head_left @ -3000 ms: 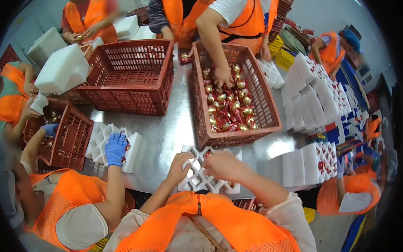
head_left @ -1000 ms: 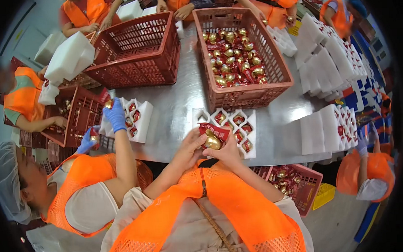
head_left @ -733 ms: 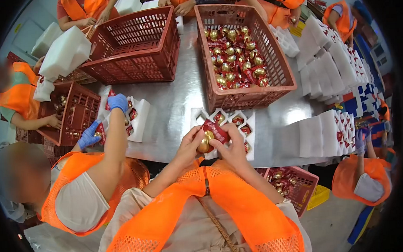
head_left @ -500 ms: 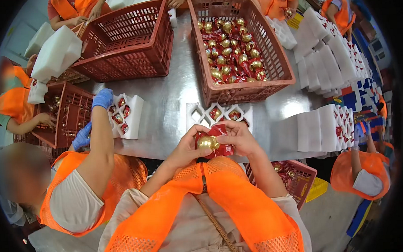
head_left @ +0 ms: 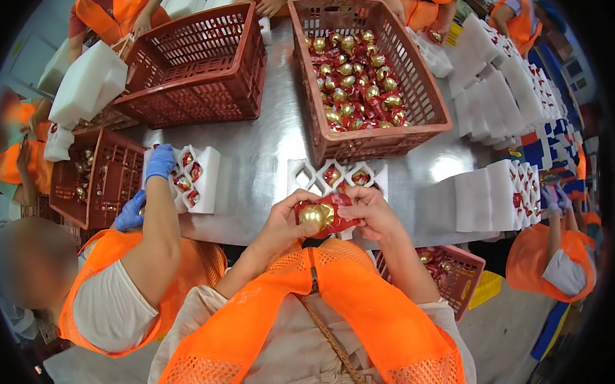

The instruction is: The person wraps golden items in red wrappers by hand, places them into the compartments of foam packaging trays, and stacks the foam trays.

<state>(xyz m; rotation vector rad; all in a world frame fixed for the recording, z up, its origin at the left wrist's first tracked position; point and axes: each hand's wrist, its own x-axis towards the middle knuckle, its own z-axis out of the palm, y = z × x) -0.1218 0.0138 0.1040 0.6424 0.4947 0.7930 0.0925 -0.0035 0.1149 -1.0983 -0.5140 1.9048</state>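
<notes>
A gold, egg-shaped item in a red wrapper [head_left: 317, 217] is held in front of my vest by both hands. My left hand [head_left: 281, 223] is closed around its gold end. Fingers of my right hand [head_left: 373, 215] pinch the red wrapper at the other end. Just beyond my hands lies a white foam tray [head_left: 308, 175], partly hidden by them, with wrapped items in some cells and an unfilled cell at its left. Past the tray, a red crate [head_left: 367, 144] holds several gold and red wrapped items.
Left of centre stands another red crate [head_left: 196, 98]. A co-worker's blue-gloved hand [head_left: 161, 161] is over a foam tray [head_left: 205, 182] at the left. Stacked foam trays [head_left: 480, 203] stand on the right of the metal table [head_left: 272, 136]. A lower crate [head_left: 463, 274] sits below the table edge.
Both hands have come back from the foam tray and now hold a wrapped item, its gold end turned leftward. The co-worker's blue-gloved hands have shifted left.
</notes>
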